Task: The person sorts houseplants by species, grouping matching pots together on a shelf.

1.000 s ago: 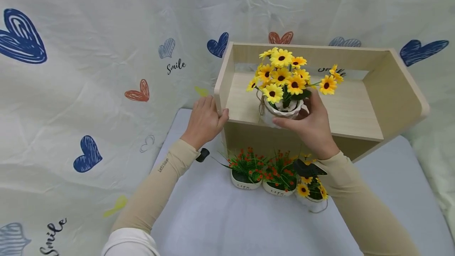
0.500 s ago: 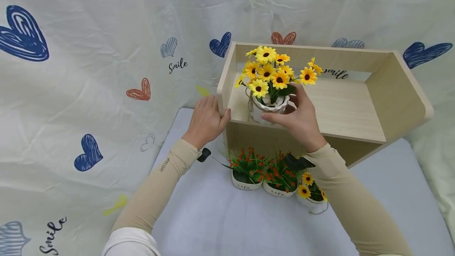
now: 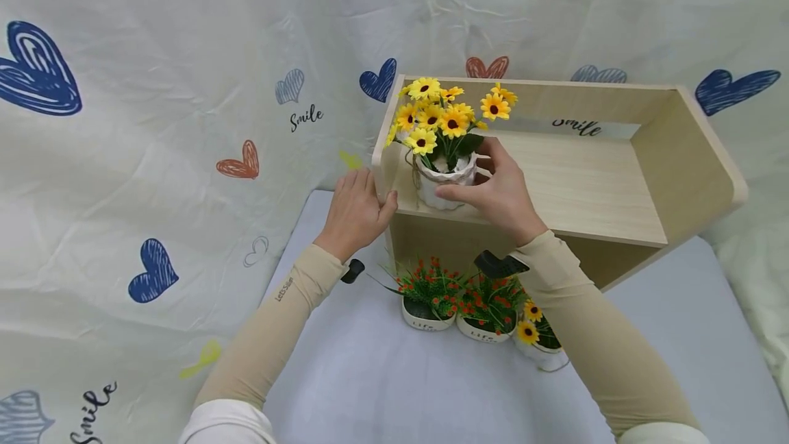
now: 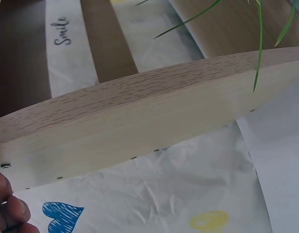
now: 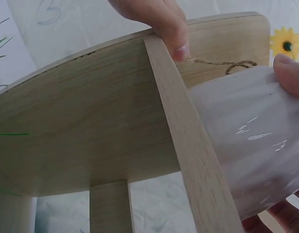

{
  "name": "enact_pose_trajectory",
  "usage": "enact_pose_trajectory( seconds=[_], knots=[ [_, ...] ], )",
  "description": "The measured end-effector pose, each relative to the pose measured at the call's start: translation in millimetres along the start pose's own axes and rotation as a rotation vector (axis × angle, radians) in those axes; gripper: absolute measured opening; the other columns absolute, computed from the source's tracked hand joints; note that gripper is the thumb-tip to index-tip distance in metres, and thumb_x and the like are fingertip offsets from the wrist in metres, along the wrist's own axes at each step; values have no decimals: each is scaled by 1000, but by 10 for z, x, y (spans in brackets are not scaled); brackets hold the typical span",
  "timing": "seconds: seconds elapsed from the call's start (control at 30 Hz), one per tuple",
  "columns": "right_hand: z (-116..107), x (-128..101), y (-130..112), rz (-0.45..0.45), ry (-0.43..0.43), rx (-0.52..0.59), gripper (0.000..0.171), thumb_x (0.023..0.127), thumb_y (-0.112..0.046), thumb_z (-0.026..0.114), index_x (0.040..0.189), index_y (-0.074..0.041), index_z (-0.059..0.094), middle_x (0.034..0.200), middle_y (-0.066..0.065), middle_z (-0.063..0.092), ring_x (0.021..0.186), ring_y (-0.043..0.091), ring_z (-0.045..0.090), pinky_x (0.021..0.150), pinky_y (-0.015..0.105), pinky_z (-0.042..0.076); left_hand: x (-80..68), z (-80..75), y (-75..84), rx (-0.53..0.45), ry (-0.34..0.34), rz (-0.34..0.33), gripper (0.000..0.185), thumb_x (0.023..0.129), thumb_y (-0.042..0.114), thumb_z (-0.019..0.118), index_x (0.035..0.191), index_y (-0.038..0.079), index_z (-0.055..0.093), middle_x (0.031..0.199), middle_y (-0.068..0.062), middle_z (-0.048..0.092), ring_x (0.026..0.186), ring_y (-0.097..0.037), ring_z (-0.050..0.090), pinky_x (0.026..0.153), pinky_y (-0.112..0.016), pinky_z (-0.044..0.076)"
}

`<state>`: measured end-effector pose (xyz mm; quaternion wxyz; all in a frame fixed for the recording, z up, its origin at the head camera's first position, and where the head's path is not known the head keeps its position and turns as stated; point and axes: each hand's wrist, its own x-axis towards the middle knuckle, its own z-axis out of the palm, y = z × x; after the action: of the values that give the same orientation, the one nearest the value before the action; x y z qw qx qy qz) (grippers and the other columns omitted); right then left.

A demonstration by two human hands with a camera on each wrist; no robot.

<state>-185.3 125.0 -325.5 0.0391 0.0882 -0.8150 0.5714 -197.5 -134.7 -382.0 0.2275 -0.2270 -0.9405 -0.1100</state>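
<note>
Your right hand (image 3: 498,194) is wrapped around the white pot of yellow sunflowers (image 3: 445,177), thumb on its front and fingers curled behind it, holding the pot at the left end of the wooden shelf (image 3: 592,187). The pot sits on or just above the shelf board; from the head view you cannot tell whether its base is touching. A loop of twine hangs off the pot on the side away from your palm, and the right wrist view shows the pot's glossy white wall (image 5: 251,155) right against the shelf's front edge, with your fingertip (image 5: 289,73) pressed on its upper part.

Your left hand (image 3: 356,211) rests on the shelf's left side panel, fingers laid straight along its outer face and thumb hooked over the front corner, gripping nothing. It is just beside the pot, with only the panel between them. In the left wrist view only the fingertips (image 4: 8,208) show at the bottom corner, under the panel's pale edge.

Below your right forearm, three smaller pots stand in a row on the surface (image 3: 382,375): two with red flowers (image 3: 431,293), then one with sunflowers (image 3: 536,334) partly hidden by your sleeve. Heart-printed cloth (image 3: 154,156) lies beyond your left hand.
</note>
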Motion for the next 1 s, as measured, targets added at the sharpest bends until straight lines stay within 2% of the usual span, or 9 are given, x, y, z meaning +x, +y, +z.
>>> enact_pose_trajectory(
  seconds=[0.3,0.47,0.67,0.8,0.93,1.0],
  knots=[
    [66,77,-34,4,-11,-35,88,75,-32,93,147,-18,45,145,10,55,132,29,60,111,51,50,12,-17,24,-9,-13,-9,42,104,39,42,75,8,43,79,-10,43,74,-27,38,72,-36,27],
    [79,100,-22,3,-34,-57,90,75,-34,93,149,-20,43,146,10,55,130,30,61,109,51,52,10,-13,12,-40,-17,-15,41,104,38,43,75,8,43,78,-10,41,73,-27,36,72,-37,26],
    [62,80,-12,12,-87,-108,96,77,-38,91,154,-18,38,150,10,52,136,32,59,110,51,51,-7,-7,-7,-45,4,-14,41,104,37,44,74,8,42,77,-10,39,73,-27,35,73,-37,26],
    [-52,-27,17,-2,-94,-142,95,78,-35,90,155,-15,38,154,11,48,140,33,55,116,51,46,-10,6,1,-42,7,-7,42,104,38,44,73,9,40,77,-8,36,72,-26,33,72,-36,25],
    [-264,-199,34,-7,-34,-144,80,83,-31,87,149,-11,45,151,12,50,137,33,56,116,49,46,7,16,5,-57,7,-4,40,103,37,44,74,9,40,76,-9,36,71,-27,33,71,-36,26],
    [-374,-292,42,-6,6,-148,71,86,-31,84,145,-11,49,148,11,53,132,29,60,114,43,49,16,9,-1,-66,6,-6,38,103,36,44,76,9,41,76,-9,38,71,-27,35,71,-37,29]
  ],
)
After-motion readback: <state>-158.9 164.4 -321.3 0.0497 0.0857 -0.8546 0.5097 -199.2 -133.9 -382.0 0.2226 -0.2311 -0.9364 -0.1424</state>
